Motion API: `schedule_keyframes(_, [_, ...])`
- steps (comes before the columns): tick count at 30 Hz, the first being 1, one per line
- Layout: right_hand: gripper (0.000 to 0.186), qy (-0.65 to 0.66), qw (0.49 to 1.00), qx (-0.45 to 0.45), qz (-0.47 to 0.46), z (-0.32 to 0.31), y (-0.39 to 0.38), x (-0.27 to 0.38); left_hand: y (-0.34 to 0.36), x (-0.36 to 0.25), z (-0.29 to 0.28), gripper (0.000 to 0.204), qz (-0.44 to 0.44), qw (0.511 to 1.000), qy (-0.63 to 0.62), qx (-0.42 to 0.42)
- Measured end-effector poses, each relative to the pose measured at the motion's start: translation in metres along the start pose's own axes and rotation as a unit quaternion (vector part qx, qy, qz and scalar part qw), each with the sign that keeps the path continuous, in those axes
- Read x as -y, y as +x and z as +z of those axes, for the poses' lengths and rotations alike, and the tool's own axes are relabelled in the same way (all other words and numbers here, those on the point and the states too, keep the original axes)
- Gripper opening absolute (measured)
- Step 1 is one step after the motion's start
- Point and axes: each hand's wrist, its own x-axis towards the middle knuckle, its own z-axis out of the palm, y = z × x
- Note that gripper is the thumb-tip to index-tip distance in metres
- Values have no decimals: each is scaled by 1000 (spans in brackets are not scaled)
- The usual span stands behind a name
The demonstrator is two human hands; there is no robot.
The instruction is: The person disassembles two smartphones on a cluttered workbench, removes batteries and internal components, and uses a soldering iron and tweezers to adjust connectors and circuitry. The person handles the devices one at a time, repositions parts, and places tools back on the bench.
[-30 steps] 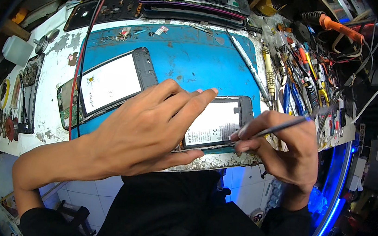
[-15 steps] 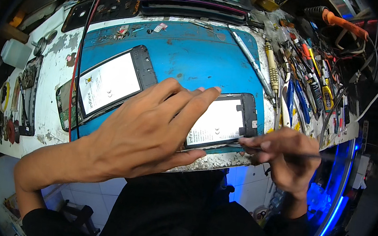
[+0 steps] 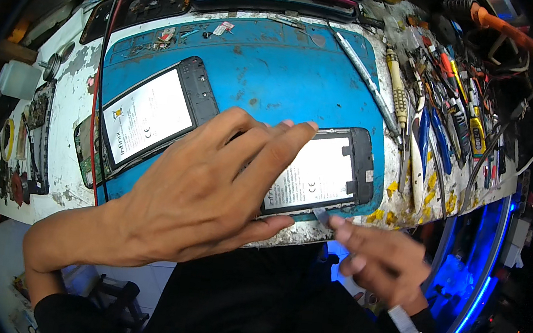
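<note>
My left hand lies across the left part of an opened phone with a white battery. Its fingers reach over the far edge and its thumb is along the near edge, pressing the phone on a blue work mat. My right hand, somewhat blurred, pinches a thin, flat metal blade. The blade's tip touches or nearly touches the phone's near edge, and the rest is hidden by the fingers. A second opened phone, also with a white battery, lies left of the first, partly behind my left hand.
Right of the mat lie many screwdrivers, pliers and tweezers, with a yellow-handled tool among them. A silver pen-like tool rests on the mat. Red and black cables cross the left side. Phone frames are stacked behind.
My right hand has moved down and toward me, turning so the flat blade shows at the phone's near edge. The left hand stays on the phone. The whole view has shifted slightly.
</note>
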Motion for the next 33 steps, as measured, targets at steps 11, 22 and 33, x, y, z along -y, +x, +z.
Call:
schedule_keyframes(11, [37, -114, 975, -35, -188, 28, -27, -21, 0, -1, 1, 96, -14, 1000, -10, -8])
schedule_keyframes(22, [32, -35, 997, -61, -28, 29, -35, -1, 2, 0, -2, 93, -25, 1000, -10, 8])
schedule_keyframes(33, [31, -225, 936, -137, -235, 69, -48, -46, 2, -1, -3, 93, -38, 999, 12, 23])
